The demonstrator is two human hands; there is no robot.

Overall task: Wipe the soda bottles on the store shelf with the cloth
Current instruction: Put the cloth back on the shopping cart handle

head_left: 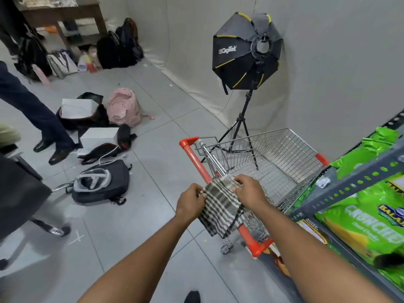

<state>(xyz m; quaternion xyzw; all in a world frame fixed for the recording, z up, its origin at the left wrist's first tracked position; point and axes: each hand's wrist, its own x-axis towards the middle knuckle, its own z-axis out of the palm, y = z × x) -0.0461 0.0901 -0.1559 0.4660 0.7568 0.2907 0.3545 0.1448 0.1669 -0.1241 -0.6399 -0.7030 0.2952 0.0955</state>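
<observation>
Preparation step: your left hand [192, 199] and right hand [248, 189] both pinch the checked cloth [220, 209] over the trolley handle [197, 159]. No soda bottles visible; next, turn shelfward.

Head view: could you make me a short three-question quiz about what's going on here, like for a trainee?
1. True or false: both hands grip the cloth.
2. The cloth hangs over which part of the cart? A) the orange handle B) the front rim C) a wheel
3. Fill in: no soda ______ show in this view; the shelf at right holds green snack bags.

Key:
1. True. The left hand pinches the cloth's left edge, and the right hand holds its top.
2. A
3. bottles
</observation>
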